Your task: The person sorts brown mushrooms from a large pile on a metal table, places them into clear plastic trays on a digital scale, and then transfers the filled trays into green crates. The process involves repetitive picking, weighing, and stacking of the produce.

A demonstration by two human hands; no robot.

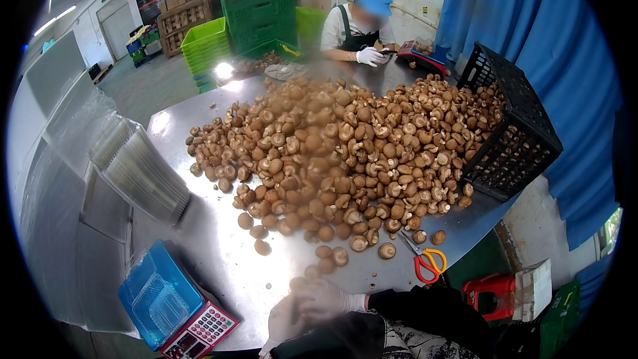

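Observation:
At the near edge of a steel table (259, 279), my two white-gloved hands are close together, partly blurred by a smudge in the view. My right hand (329, 299) reaches in from the right over my left hand (285, 318). A blurred mushroom (299, 284) lies at the fingertips; whether either hand holds it cannot be told. Beyond them spreads a large heap of brown shiitake mushrooms (394, 149). Scissors with red and yellow handles (426, 262) lie to the right. At the lower left, a clear plastic tray (169, 299) rests on the blue pan of a weighing scale (209, 326).
A tipped black plastic crate (523, 124) with mushrooms stands at the right. Stacked clear trays (144, 174) are at the left. Across the table, a person (361, 30) in a blue cap holds a phone beside another scale (423, 57). Green crates (259, 5) are stacked behind.

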